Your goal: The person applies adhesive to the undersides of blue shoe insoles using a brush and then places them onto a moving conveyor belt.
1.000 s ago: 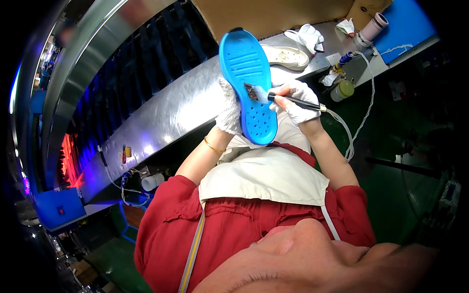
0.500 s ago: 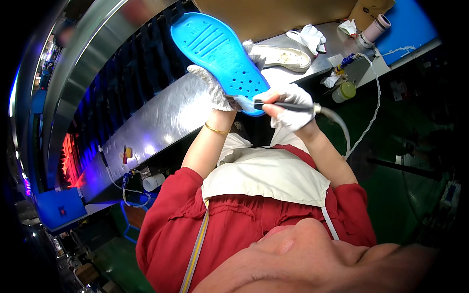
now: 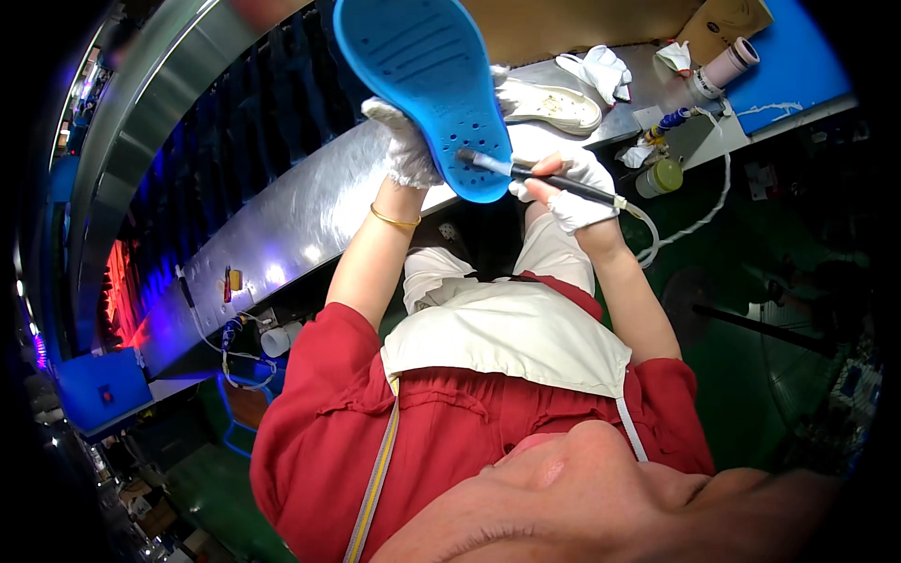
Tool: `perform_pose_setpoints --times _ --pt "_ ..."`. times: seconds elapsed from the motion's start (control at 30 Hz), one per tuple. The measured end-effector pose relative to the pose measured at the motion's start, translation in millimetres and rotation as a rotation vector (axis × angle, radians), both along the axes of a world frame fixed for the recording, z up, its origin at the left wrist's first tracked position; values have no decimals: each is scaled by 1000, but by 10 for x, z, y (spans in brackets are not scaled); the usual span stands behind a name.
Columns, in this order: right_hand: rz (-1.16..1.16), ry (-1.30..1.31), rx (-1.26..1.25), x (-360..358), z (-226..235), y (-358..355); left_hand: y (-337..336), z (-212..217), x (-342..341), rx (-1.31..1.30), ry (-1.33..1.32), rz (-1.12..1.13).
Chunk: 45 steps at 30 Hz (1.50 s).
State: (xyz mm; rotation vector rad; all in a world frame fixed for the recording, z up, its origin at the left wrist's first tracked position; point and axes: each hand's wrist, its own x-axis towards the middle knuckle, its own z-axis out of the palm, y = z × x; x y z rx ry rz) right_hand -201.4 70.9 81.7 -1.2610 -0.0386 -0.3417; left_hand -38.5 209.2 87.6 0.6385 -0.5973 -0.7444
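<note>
A bright blue shoe sole (image 3: 427,84) with small holes is held up over the metal bench, tilted to the upper left. My left hand (image 3: 405,143), in a white glove, grips its near edge from behind. My right hand (image 3: 568,183), also in a white glove, holds a thin dark brush (image 3: 554,178) with a hose at its back end. The brush tip touches the lower end of the blue sole.
A long shiny metal bench (image 3: 282,225) runs from lower left to upper right. A white shoe (image 3: 549,103), crumpled white cloths (image 3: 596,70), a small jar (image 3: 662,176), a roll (image 3: 723,66) and a blue mat (image 3: 788,66) lie at its far end. A white hose (image 3: 699,220) hangs down.
The blue sole has been lifted and swung to the upper left, and its toe now tilts away. The brush has moved from the sole's middle to its lower end.
</note>
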Motion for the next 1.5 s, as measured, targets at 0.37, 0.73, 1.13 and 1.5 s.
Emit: perform_pose_setpoints --times 0.37,0.73,1.13,1.5 --pt "124 96 -101 103 50 -172 -41 -37 184 339 -244 -138" --pt "226 155 -375 231 220 -181 -204 62 252 773 -189 -110" --pt "187 111 -668 333 201 -316 -96 262 202 842 -173 -150" --pt "298 122 -454 281 401 -439 78 114 269 639 -13 -12"
